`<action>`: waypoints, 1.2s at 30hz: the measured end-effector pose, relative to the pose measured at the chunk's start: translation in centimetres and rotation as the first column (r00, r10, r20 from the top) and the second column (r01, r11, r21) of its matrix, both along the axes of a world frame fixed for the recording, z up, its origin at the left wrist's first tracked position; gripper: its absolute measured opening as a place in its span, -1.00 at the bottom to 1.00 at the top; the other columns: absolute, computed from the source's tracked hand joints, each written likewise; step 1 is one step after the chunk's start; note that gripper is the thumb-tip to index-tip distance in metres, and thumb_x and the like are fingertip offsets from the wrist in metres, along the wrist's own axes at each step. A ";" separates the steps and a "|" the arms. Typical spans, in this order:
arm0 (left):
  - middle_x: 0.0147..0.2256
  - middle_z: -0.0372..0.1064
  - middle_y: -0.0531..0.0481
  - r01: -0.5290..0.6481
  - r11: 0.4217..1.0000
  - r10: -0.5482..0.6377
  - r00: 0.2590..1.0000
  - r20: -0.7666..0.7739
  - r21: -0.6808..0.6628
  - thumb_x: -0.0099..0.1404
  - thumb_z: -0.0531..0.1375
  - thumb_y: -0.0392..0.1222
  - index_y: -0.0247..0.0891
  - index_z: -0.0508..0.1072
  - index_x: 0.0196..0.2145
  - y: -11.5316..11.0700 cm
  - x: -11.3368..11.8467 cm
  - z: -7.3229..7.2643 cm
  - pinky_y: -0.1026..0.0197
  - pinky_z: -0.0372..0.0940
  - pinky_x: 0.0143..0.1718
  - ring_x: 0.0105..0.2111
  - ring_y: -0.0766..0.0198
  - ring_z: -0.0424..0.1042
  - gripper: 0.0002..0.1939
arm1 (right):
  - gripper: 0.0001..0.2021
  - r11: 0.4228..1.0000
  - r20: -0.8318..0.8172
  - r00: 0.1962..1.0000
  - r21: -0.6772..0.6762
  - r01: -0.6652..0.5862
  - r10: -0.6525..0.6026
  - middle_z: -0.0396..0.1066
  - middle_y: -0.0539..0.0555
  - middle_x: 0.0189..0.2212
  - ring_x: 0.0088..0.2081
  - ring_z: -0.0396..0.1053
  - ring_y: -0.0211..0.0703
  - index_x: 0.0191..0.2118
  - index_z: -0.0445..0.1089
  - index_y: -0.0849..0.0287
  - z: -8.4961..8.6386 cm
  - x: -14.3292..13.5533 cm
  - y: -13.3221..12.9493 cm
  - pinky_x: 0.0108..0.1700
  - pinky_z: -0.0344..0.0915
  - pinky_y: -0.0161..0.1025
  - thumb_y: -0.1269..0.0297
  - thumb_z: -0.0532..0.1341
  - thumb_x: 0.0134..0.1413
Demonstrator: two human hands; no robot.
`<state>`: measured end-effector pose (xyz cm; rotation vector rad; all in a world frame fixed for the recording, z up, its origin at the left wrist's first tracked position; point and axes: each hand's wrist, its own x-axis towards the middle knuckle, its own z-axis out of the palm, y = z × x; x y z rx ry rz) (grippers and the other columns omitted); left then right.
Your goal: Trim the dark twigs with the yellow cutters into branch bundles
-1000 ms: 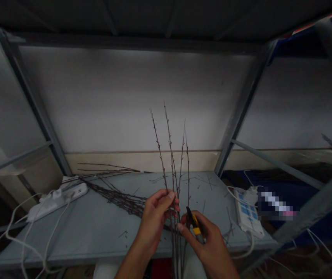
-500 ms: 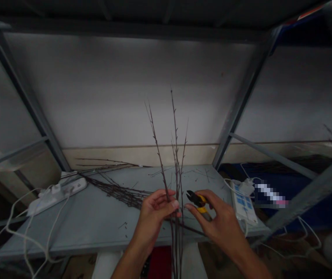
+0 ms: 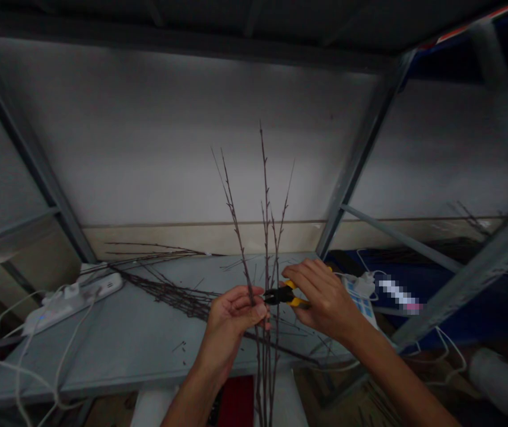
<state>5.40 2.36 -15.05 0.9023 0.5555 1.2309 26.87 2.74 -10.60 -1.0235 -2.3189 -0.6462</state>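
Note:
Several thin dark budded twigs (image 3: pixel 266 225) stand upright in front of me, fanning apart toward their tips. My left hand (image 3: pixel 236 317) is closed around them, thumb pressed across the stems. In my right hand (image 3: pixel 320 293) is a pair of cutting pliers (image 3: pixel 279 295) with black jaws and yellow handles. The jaws are up against the stems, just above my left thumb. Whether they are closed on a twig I cannot make out. A larger pile of similar twigs (image 3: pixel 183 298) lies on the grey metal shelf (image 3: pixel 120 350) behind my left hand.
A white power strip (image 3: pixel 73 302) with looping white cables (image 3: pixel 22 362) sits at the shelf's left end. Another power strip (image 3: pixel 361 302) is at the right, beside a slanting metal post (image 3: pixel 454 290). Small twig cuttings (image 3: pixel 180 347) are scattered on the shelf. A pale wall (image 3: pixel 183 142) rises behind.
My right hand has moved left and turned, bringing the pliers from beside the twigs to the stems by my left thumb. The view has shifted slightly right.

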 end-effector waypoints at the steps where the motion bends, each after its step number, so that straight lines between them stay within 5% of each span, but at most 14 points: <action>1: -0.40 0.51 -0.04 0.006 1.000 -0.006 1.000 0.011 -0.009 0.06 0.48 -0.27 -0.35 0.59 -0.21 0.1 0.0 0.0 0.24 0.46 -0.42 -0.43 0.27 0.48 -0.68 | -0.50 1.000 0.018 1.000 0.021 -0.015 0.015 0.50 0.25 -0.11 -0.12 0.37 0.16 0.03 0.34 0.25 0.0 0.1 0.2 -0.04 0.28 0.11 0.57 0.16 -0.15; 6: -0.45 0.52 -0.03 0.013 1.000 -0.012 0.998 0.056 -0.022 0.03 0.49 -0.27 -0.37 0.60 -0.24 0.3 0.3 -0.1 0.27 0.43 -0.46 -0.48 0.31 0.46 -0.69 | -0.64 0.995 0.014 0.999 0.090 -0.037 0.036 0.53 0.25 -0.21 -0.20 0.40 0.10 -0.06 0.41 0.29 -0.6 0.1 1.0 -0.13 0.30 0.01 0.56 0.17 -0.04; 10: -0.44 0.52 -0.03 -0.019 0.999 0.024 0.996 0.090 -0.048 0.01 0.50 -0.29 -0.37 0.61 -0.25 0.5 0.5 -0.4 0.28 0.44 -0.46 -0.46 0.30 0.47 -0.69 | -0.86 1.000 -0.145 0.989 -0.015 0.000 -0.003 0.49 0.13 -0.43 -0.36 0.38 -0.02 -0.29 0.46 0.19 -2.0 -0.5 1.3 -0.27 0.28 -0.12 0.48 0.17 0.05; 15: -0.41 0.52 -0.04 -0.047 0.997 0.053 0.992 0.110 -0.058 0.03 0.49 -0.28 -0.36 0.62 -0.24 1.0 0.3 -0.9 0.30 0.42 -0.43 -0.44 0.31 0.47 -0.69 | -0.82 0.989 -0.333 0.936 -0.129 0.072 -0.112 0.38 -0.02 -0.61 -0.56 0.33 -0.21 -0.46 0.39 0.14 -3.3 -2.3 0.7 -0.48 0.21 -0.27 0.41 0.16 0.15; 17: -0.42 0.51 -0.03 -0.042 0.998 0.047 0.995 0.091 -0.051 0.05 0.48 -0.28 -0.36 0.62 -0.23 1.2 0.1 -1.0 0.30 0.41 -0.41 -0.42 0.31 0.46 -0.71 | -0.75 0.954 -0.485 0.849 -0.291 0.070 -0.210 0.36 -0.06 -0.65 -0.60 0.31 -0.23 -0.52 0.37 0.12 -2.8 -3.2 0.3 -0.53 0.19 -0.29 0.30 0.19 0.21; 20: -0.41 0.50 -0.03 -0.013 0.999 0.015 0.997 0.071 -0.030 0.07 0.47 -0.28 -0.36 0.61 -0.25 1.5 0.0 -1.1 0.29 0.40 -0.40 -0.42 0.31 0.45 -0.74 | -0.77 0.872 -0.698 0.651 -0.477 -0.112 -0.299 0.49 -0.02 -0.53 -0.45 0.45 -0.13 -0.44 0.47 0.10 -1.0 -4.6 -0.4 -0.39 0.34 -0.25 0.10 0.29 0.15; 25: -0.44 0.47 -0.01 0.039 0.999 -0.039 0.996 0.084 0.003 0.06 0.48 -0.26 -0.35 0.61 -0.24 1.7 0.3 -1.6 0.28 0.36 -0.43 -0.45 0.32 0.42 -0.72 | -0.76 0.826 -0.850 0.453 -0.446 -0.344 -0.270 0.58 0.05 -0.33 -0.35 0.50 -0.06 -0.27 0.52 0.08 1.9 -6.2 -0.5 -0.27 0.44 -0.18 0.04 0.39 0.01; 36: -0.41 0.45 -0.01 0.051 0.999 -0.052 0.994 0.099 0.007 0.08 0.48 -0.17 -0.32 0.60 -0.24 0.6 0.2 -1.9 0.24 0.39 -0.38 -0.41 0.29 0.44 -0.71 | -0.84 0.835 -0.865 0.435 -0.420 -0.354 -0.251 0.49 -0.04 -0.45 -0.35 0.48 -0.10 -0.38 0.46 0.07 2.2 -7.0 -0.1 -0.26 0.41 -0.22 0.18 0.41 -0.04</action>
